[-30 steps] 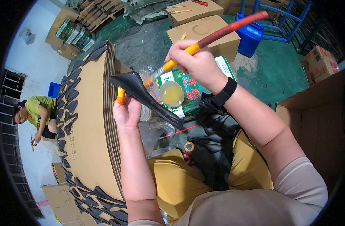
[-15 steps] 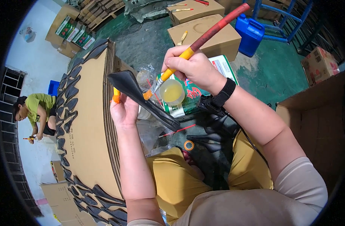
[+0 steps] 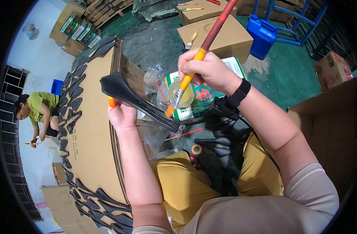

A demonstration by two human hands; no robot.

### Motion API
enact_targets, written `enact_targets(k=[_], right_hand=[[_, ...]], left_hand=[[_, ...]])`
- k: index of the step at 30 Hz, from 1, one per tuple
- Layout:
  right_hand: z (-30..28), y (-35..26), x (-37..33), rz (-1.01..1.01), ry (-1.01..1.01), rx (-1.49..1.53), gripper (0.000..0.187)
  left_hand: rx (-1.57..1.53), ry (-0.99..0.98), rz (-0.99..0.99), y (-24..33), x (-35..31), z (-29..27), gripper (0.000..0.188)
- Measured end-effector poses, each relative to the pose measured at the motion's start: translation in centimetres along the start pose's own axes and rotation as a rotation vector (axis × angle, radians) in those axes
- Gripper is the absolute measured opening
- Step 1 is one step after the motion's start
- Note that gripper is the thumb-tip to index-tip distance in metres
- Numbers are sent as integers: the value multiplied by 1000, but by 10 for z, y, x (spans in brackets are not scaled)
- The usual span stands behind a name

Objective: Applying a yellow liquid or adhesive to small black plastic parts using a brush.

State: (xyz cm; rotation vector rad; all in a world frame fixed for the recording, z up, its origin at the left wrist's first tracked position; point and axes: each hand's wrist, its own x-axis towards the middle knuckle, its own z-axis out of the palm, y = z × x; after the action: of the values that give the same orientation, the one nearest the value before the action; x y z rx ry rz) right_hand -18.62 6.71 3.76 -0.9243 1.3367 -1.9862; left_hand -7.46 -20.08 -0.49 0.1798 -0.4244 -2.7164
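the left hand grasps a black sole-shaped piece beside a cardboard stack marked with small dark print; the right hand grips a brush, bristles by the piece's edge, contact unclear; a cup stands on a green-and-white box lettered in large red characters

Head cam, L of pair: wide fisheye fr. abv., facing down, close to hands.

Left hand holds 1 black molded part; right hand grips 1 brush, bristles near part's narrow end.
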Motion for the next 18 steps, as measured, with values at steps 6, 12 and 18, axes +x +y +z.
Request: enact_targets(k=[6, 12, 18], right_hand=[[-7, 4, 4, -54, 91, 247, 20], [2, 7, 7, -12, 82, 231, 20], [-4, 14, 4, 24, 54, 208, 22]], left_hand=[[5, -60, -1, 0, -3, 4, 32], [-2, -295, -180, -1, -6, 8, 33], [-50, -231, -35, -4, -10, 20, 31]])
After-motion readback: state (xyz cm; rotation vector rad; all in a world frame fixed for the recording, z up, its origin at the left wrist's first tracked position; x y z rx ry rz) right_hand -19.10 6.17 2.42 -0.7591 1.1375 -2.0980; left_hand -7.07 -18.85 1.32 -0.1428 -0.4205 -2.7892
